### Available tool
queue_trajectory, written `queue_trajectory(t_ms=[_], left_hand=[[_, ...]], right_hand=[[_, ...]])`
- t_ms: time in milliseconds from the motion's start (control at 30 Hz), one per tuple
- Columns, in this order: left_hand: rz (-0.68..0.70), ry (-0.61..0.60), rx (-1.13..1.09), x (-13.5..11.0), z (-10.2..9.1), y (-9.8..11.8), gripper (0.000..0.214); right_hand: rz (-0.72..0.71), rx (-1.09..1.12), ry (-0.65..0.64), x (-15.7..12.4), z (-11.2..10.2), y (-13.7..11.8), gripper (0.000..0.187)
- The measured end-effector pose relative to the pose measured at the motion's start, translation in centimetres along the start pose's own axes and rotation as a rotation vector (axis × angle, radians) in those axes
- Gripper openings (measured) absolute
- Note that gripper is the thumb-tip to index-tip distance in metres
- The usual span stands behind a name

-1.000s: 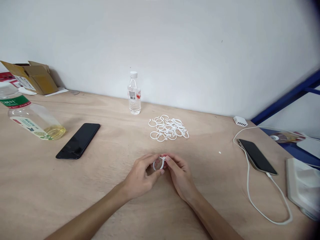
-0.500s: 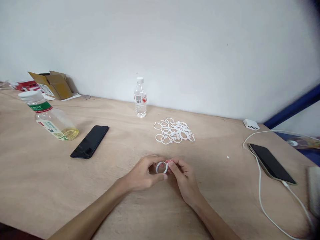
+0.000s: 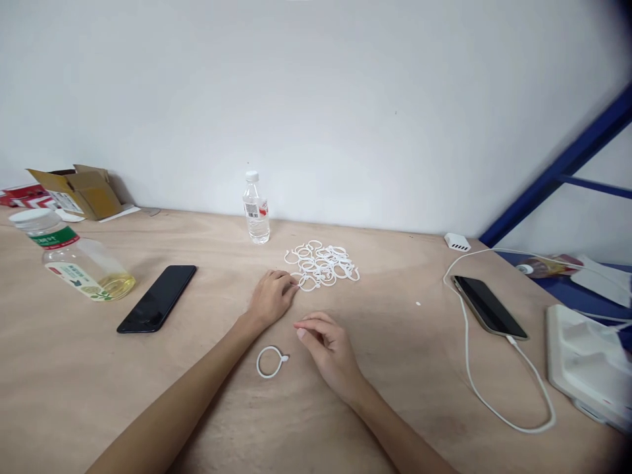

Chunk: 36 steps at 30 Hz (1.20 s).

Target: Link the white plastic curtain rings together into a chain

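A loose pile of white plastic curtain rings lies on the wooden table, several of them with a gap in the loop. My left hand is at the near left edge of this pile, its fingers closed at the rim of one ring; the fingertips partly hide the contact. Nearer to me, a single closed curtain ring with a small knob lies flat on the table, apart from both hands. To its right hovers my right hand, thumb and fingertips pinched together with nothing visible between them.
Left of my arms are a black phone and a tea bottle; a water bottle and open carton stand by the wall. At right, a charging phone, its white cable, a charger and a white tray.
The ring held between both hands now lies on the table. My left hand has moved forward to the pile, while the right stays back, pinched. The view has shifted to the right.
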<state>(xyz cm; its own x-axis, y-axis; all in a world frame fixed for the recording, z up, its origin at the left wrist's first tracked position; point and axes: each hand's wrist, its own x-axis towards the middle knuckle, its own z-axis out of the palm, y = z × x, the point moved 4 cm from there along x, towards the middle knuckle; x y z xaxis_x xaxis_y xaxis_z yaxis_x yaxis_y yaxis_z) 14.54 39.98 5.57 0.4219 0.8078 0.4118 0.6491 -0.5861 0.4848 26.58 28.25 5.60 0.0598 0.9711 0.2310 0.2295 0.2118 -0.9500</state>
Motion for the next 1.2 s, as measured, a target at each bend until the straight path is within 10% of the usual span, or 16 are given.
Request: queue_trajectory(t_ms=[267,433,700,1200], left_hand=[[-0.033,0.138,-0.306,-4.1,-2.5,3.1,0.013],[0.056,0.082,-0.406,-6.8,-2.8,6.0,0.012],[-0.136,-0.163,-0.407,-6.2,-2.6,6.0,0.031],[0.060,-0.288,-0.259,-4.1,-3.8,4.5,0.034]], right_hand=[[0.259,0.485,0.262,0.5,-0.7,2.4,0.034],[0.257,0.660,0.210,0.9,-0.8,2.3,0.022],[0.261,0.609,0.078,0.7,-0.4,1.5,0.019],[0.110,0.136,0.098,0.1,-0.4,0.4,0.022]])
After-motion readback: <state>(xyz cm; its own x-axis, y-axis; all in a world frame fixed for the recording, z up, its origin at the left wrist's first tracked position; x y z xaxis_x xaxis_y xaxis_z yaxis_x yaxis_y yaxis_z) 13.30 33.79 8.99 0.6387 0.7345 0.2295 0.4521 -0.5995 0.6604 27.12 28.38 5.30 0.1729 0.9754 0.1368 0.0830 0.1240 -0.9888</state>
